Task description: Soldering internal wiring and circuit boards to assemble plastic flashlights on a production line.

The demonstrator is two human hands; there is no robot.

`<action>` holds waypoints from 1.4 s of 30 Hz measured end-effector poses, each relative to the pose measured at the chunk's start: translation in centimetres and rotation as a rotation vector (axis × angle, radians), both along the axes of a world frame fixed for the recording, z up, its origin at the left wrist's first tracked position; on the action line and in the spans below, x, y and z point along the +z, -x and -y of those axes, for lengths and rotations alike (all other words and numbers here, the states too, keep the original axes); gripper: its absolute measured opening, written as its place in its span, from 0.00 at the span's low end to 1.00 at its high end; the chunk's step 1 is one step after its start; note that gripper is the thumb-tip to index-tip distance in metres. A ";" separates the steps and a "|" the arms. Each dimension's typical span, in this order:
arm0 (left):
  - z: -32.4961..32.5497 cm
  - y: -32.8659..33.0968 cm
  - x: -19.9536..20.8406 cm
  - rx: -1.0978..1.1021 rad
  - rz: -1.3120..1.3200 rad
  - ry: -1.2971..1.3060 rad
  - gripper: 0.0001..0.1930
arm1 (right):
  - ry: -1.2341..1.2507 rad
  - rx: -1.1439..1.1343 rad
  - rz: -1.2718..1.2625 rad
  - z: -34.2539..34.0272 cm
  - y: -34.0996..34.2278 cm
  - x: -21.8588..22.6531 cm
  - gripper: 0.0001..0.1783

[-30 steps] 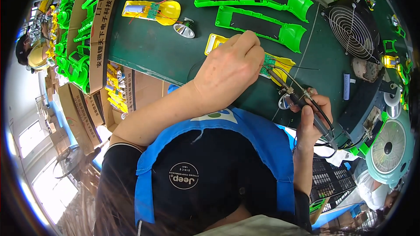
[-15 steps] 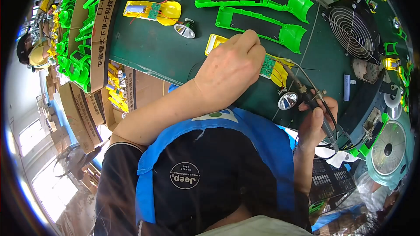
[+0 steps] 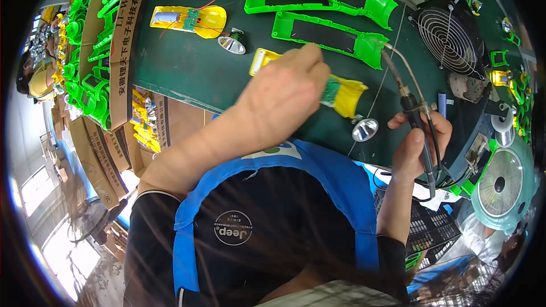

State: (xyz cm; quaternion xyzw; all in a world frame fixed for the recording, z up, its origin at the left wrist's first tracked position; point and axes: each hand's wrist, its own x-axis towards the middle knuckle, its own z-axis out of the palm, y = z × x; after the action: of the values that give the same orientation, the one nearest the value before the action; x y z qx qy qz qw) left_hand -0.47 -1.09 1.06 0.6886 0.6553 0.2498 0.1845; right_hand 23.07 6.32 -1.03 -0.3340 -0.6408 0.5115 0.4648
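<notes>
My left hand (image 3: 287, 84) is closed, its knuckles up, over a yellow lamp housing (image 3: 348, 98). It hides the housing's middle and whatever its fingers pinch. From under it shows part of a green circuit board (image 3: 331, 91). A round silver reflector (image 3: 364, 129) lies at the housing's near right end. My right hand (image 3: 420, 143) grips a soldering iron (image 3: 410, 105) by its black handle, a thin metal tube running alongside. The iron's tip points up and away, raised clear of the board, near the green frames.
Green plastic frames (image 3: 315, 33) lie at the back. On the left are another yellow housing (image 3: 210, 20) with a battery, its reflector (image 3: 232, 43) and a cardboard box (image 3: 126, 45) of green parts. A black fan (image 3: 449, 37), blue battery (image 3: 442, 103) and solder spool (image 3: 504, 135) stand right.
My right hand has drawn the soldering iron up and right, off the circuit board's end. My left hand stays over the housing. The whole view has shifted slightly.
</notes>
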 end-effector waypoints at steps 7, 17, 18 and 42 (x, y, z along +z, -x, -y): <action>-2.0 -1.3 0.6 -0.237 -0.034 -0.091 0.11 | -0.183 0.085 0.000 -1.8 1.4 -0.2 0.24; -1.0 1.6 1.0 0.150 0.622 0.033 0.04 | -0.734 0.259 0.382 -5.9 6.6 -1.8 0.21; -0.6 2.5 0.8 0.190 0.679 0.097 0.04 | -0.742 0.265 0.374 -6.0 6.7 -2.3 0.21; -3.0 8.3 -1.7 -0.278 -0.302 -0.157 0.05 | 0.491 0.304 0.189 -5.3 5.9 0.1 0.15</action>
State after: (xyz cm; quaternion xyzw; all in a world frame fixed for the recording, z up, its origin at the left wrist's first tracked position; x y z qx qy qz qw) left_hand -8.76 1.91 -0.67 0.8141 0.5528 0.1663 0.0629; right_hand 17.21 11.63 -0.95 -0.3829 -0.5808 0.6816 0.2268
